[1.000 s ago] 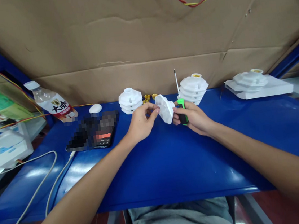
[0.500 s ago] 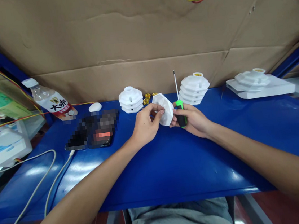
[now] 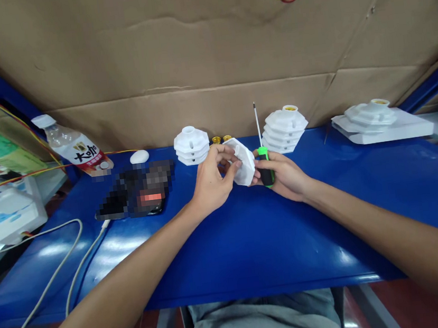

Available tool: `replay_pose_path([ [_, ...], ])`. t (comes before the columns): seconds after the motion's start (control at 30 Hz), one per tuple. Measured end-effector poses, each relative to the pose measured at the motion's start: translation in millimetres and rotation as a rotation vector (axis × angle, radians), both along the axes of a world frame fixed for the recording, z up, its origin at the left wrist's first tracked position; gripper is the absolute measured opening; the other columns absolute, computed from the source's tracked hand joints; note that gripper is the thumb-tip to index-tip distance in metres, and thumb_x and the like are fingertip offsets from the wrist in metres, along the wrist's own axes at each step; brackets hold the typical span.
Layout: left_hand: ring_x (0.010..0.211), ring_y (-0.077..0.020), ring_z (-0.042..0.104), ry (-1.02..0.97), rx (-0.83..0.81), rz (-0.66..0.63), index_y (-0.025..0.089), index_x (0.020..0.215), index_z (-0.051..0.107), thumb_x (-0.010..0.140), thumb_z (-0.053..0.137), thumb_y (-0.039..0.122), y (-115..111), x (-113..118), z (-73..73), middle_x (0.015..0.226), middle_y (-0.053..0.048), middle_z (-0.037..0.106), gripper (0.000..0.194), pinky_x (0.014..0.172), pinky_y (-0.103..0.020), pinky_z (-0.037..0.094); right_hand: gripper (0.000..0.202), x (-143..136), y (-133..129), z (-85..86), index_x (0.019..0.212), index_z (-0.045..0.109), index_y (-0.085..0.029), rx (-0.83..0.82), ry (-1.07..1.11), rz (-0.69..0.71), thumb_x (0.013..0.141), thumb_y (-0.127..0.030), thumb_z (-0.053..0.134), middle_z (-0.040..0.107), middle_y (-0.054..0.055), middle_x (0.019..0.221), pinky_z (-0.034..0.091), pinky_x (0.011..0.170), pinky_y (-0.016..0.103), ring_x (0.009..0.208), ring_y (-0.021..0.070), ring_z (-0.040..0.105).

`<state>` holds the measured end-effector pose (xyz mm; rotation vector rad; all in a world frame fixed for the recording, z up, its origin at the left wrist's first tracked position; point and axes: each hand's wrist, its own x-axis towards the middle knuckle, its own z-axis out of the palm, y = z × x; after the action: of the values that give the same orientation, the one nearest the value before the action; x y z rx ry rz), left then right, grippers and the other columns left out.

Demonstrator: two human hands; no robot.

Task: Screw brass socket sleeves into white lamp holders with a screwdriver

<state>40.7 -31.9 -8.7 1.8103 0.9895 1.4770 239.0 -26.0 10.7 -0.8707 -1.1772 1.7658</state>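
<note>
A white octagonal lamp base is tilted between my two hands, its hollow side towards the left. My left hand has thumb and fingertips pinched at that hollow side; anything small between them is hidden. My right hand grips the base's right edge and also holds a screwdriver with a green and black handle, its shaft pointing up. Behind my hands lie brass screw shells. One stack of white bases stands left of them, and another stack is to the right.
On the blue table, two phones lie at the left with a white cable. A drink bottle and a white oval object are behind them. More bases rest on a white box at the right.
My left hand's fingers have shifted slightly upward on the hollow side of the base, covering some brass shells behind. My right hand, with the screwdriver, has hardly moved.
</note>
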Motion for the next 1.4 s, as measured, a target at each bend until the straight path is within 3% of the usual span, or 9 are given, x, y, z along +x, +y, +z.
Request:
replay_pose_path([
  [0.6,0.085,-0.0187,0.074,0.044,-0.048,-0.059,0.023,0.118,0.05,0.096,0.071,0.021,0.8,-3.5,3.5,0.092,-0.003,0.076,0.03,0.078,-0.035,0.058,0.02,1.1,1.7,-1.8,0.09,0.065,-0.021,0.009,-0.004,0.002,0.086,-0.03,0.082,0.062,-0.003,0.067,0.055,0.074,0.035,0.066,0.0153,0.063],
  [0.7,0.083,-0.0184,0.074,0.05,-0.047,-0.043,0.022,0.115,0.055,0.095,0.073,0.022,0.9,-3.8,4.6,0.093,-0.004,0.077,0.027,0.075,-0.034,0.057,0.021,1.7,2.0,-1.9,0.092,0.064,-0.021,0.012,-0.002,0.013,0.087,-0.03,0.083,0.062,-0.003,0.068,0.056,0.075,0.035,0.067,0.0152,0.063],
  [0.87,0.075,-0.0173,0.071,0.098,-0.054,0.061,0.019,0.092,0.074,0.093,0.078,0.028,0.4,-3.6,5.6,0.09,-0.005,0.08,0.011,0.069,-0.033,0.054,0.022,1.7,1.8,-0.5,0.091,0.064,-0.021,0.015,-0.011,0.018,0.089,-0.033,0.082,0.061,-0.003,0.069,0.06,0.079,0.039,0.069,0.0154,0.063],
  [0.97,0.076,-0.0188,0.073,0.05,-0.096,0.049,0.019,0.093,0.079,0.093,0.078,0.03,0.1,-2.4,5.2,0.089,-0.006,0.082,0.012,0.071,-0.034,0.056,0.021,2.1,1.0,0.4,0.091,0.065,-0.021,0.016,-0.002,0.03,0.089,-0.033,0.082,0.061,-0.003,0.07,0.061,0.082,0.042,0.071,0.0159,0.064],
  [1.13,0.076,-0.0194,0.074,-0.036,-0.171,-0.019,0.018,0.091,0.08,0.092,0.078,0.03,0.5,-0.3,6.0,0.088,-0.007,0.082,0.012,0.071,-0.034,0.058,0.02,2.7,0.7,1.4,0.091,0.067,-0.021,-0.001,0.013,0.031,0.088,-0.032,0.083,0.061,-0.003,0.069,0.061,0.082,0.04,0.071,0.0154,0.063],
  [1.4,0.079,-0.0189,0.074,-0.013,-0.169,-0.063,0.016,0.095,0.077,0.095,0.073,0.028,-0.2,-0.8,6.6,0.091,-0.008,0.08,0.012,0.076,-0.034,0.059,0.022,1.8,1.4,0.4,0.09,0.064,-0.021,-0.014,0.012,0.022,0.087,-0.032,0.083,0.061,-0.003,0.068,0.06,0.08,0.04,0.069,0.0156,0.062],
])
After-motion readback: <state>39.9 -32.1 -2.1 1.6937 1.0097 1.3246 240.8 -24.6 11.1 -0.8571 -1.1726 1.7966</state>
